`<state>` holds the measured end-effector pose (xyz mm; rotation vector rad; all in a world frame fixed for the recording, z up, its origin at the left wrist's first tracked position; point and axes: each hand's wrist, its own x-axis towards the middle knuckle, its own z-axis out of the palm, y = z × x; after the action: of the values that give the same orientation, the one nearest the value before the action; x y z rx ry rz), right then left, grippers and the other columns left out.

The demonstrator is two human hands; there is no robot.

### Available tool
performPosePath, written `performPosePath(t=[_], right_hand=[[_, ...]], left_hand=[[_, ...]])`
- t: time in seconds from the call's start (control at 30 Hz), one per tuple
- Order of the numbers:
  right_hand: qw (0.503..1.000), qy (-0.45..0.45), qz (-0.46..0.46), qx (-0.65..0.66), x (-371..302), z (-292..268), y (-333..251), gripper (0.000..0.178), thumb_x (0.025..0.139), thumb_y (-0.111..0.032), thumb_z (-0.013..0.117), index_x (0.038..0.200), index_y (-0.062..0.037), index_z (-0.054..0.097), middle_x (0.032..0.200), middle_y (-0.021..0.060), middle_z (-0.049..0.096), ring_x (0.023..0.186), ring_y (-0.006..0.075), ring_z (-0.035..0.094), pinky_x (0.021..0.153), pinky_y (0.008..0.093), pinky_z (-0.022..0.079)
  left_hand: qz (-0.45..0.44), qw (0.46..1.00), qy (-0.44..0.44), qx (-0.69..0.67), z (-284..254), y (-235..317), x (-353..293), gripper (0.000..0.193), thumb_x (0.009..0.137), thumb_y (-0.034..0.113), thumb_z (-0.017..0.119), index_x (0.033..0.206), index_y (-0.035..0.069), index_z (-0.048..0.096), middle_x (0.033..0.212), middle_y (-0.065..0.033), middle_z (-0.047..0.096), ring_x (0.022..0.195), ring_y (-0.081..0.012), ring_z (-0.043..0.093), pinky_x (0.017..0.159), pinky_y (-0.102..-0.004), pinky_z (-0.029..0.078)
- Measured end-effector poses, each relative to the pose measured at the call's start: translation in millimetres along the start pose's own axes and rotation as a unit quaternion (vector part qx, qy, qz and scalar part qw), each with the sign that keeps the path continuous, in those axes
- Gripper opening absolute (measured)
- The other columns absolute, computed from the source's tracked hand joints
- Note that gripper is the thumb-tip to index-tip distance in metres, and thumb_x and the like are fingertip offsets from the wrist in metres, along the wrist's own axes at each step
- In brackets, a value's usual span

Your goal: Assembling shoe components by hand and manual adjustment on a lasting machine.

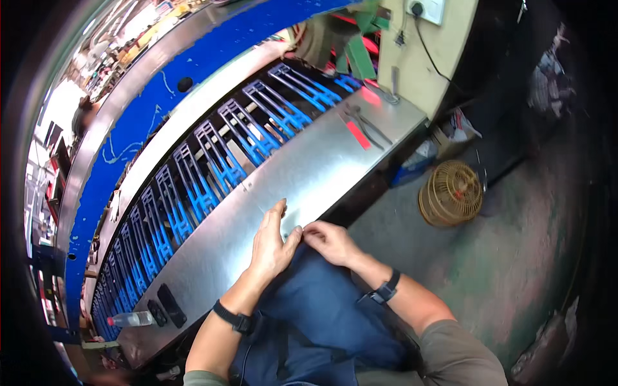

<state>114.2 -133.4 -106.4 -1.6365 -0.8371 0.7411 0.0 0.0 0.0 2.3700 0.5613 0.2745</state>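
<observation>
We're holding L hand (269, 248) open, R hand (333, 243) curled nr L thumb; can't tell if R's gripping anything. Metal desk (335, 164) lying just beyond; prob. best we're steadying wrists.

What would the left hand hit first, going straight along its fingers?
Probably the blue-ended parts in the row, after the left hand passes over the metal ledge; its height above the ledge is unclear.

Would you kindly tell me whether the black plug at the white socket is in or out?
In: the black plug sits against the white socket, its black cable hanging down.
</observation>
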Motion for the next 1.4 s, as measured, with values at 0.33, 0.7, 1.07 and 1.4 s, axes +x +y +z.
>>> performPosePath(t=[0.33,0.7,1.07,1.4], right_hand=[[0.963,0.206,0.006,-0.175,348,-203,23,0.054,0.094,-0.033,0.061,0.138,-0.0028,0.052,0.113,0.0196,0.070,0.104,0.0312,0.068,0.092,0.0405,0.051],[0.906,0.346,0.089,-0.227,525,-254,83,0.062,0.095,-0.043,0.048,0.132,0.0064,0.051,0.131,0.0337,0.057,0.124,0.0480,0.053,0.107,0.0493,0.040],[0.952,0.283,-0.001,-0.114,549,-188,89,0.082,0.082,-0.045,0.077,0.141,0.0017,0.046,0.135,0.0246,0.059,0.127,0.0404,0.056,0.107,0.0433,0.043],[0.790,0.056,0.181,0.583,243,-131,-4,0.032,0.098,-0.028,0.062,0.122,-0.0075,0.059,0.107,0.0104,0.066,0.091,0.0220,0.066,0.071,0.0357,0.055]], left_hand=[[0.096,0.970,0.016,0.222,40,-110,78,0.064,0.085,0.035,0.070,0.138,0.003,0.052,0.144,-0.0228,0.044,0.137,-0.0410,0.039,0.113,-0.0552,0.030],[0.084,0.975,-0.003,0.207,36,-100,89,0.060,0.089,0.038,0.064,0.136,0.001,0.054,0.140,-0.0254,0.049,0.132,-0.0426,0.044,0.111,-0.0552,0.033],[0.083,0.977,-0.003,0.198,43,-96,93,0.059,0.091,0.040,0.063,0.138,0.005,0.054,0.143,-0.0205,0.048,0.136,-0.0373,0.042,0.113,-0.0526,0.031],[0.006,0.994,0.002,0.106,43,-98,104,0.050,0.089,0.029,0.067,0.129,0.002,0.057,0.129,-0.0216,0.057,0.124,-0.0384,0.052,0.105,-0.0492,0.041]])
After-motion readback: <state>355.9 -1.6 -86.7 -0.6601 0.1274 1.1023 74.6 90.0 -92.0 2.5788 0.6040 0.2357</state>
